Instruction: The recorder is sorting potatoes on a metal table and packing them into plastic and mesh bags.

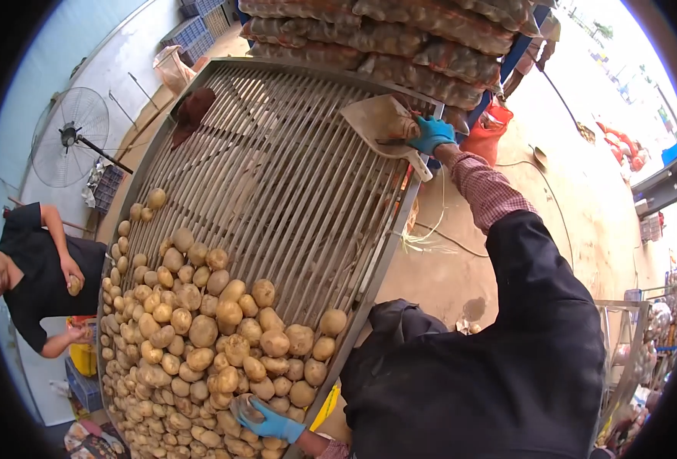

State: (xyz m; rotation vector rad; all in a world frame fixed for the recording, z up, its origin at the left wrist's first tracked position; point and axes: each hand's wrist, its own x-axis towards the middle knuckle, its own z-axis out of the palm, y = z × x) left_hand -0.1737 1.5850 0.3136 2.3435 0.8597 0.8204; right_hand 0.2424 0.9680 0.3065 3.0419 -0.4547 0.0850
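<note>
My right hand [432, 136], in a blue glove, reaches to the far right corner of a slatted metal sorting table [277, 145]. Its fingers are bent at the edge of a dirty whitish scoop [369, 122] lying on the slats. A thin dark piece shows by the fingertips, but what they grip is not clear. Low in the view, my left hand [273, 422], also blue-gloved with greyish, soiled fingers, rests over the near edge of a big heap of potatoes [200, 329]. Its fingers are extended across them. A dark reddish cloth [193, 115] lies on the slats at the far left.
Across the table, a person in black [36, 268] holds a potato. A standing fan [70, 138] is behind the table's left side. Stacked full mesh sacks [384, 46] rise beyond its far end. To the right, a red bag [490, 130] and a hose [553, 191] are on the floor.
</note>
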